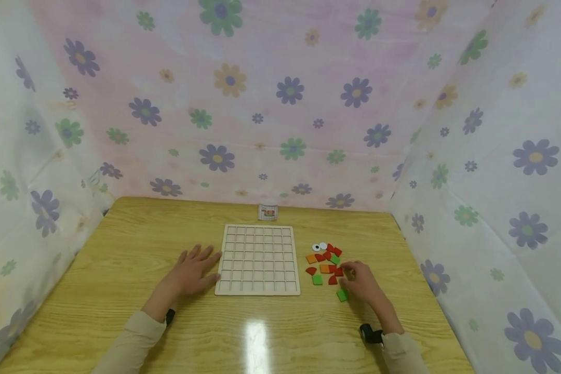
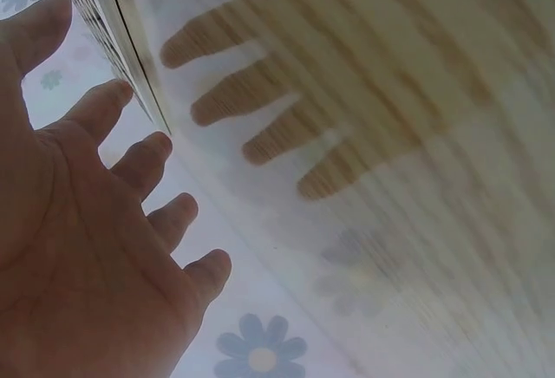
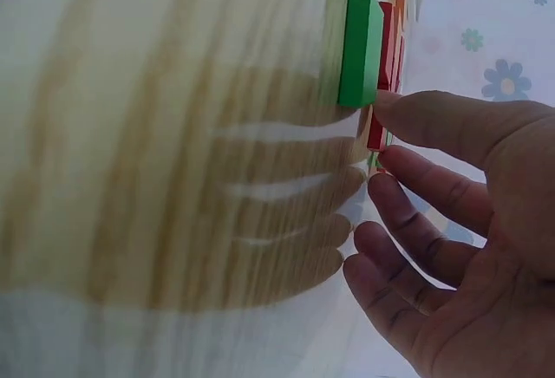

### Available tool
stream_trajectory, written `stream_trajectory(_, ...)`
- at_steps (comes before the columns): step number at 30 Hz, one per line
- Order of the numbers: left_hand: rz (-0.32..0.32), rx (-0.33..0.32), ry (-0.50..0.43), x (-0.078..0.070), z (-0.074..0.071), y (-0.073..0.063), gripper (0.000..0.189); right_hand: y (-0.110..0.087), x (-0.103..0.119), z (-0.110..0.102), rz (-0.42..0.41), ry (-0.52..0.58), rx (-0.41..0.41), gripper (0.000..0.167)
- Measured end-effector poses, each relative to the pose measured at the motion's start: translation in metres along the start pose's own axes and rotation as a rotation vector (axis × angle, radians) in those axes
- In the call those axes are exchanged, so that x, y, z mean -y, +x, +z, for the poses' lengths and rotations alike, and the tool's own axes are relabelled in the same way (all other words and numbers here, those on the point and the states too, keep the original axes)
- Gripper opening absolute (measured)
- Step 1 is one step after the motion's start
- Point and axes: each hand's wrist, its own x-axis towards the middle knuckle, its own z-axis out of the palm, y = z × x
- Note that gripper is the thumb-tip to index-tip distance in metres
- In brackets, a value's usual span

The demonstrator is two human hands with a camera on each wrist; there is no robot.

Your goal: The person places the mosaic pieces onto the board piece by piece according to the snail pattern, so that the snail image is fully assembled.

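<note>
Left hand point(image 1: 191, 272): extends with spread fingers at the left edge of the grid board.
Right hand point(image 1: 362, 284): reaches to the tile group with loosely bent fingers, thumb apart from fingertips.
Grid board point(image 1: 259, 264): lies flat on the table point(image 1: 205, 337), between both hands.
Red, orange and green tiles point(image 1: 311, 258): lie scattered right of the board.
Near green tile point(image 3: 360, 48): lies just beside the right thumb.
Picture card point(image 1: 267, 212): lies beyond the board's far edge.
</note>
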Motion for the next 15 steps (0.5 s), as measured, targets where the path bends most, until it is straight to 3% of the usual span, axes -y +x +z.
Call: stream_trajectory(15, -0.030, 0.013, -0.023, 0.0014, 0.0046, 0.0067, 0.063, 0.0047, 0.0090, -0.0052, 0.104, -0.019, 0.018, 0.017)
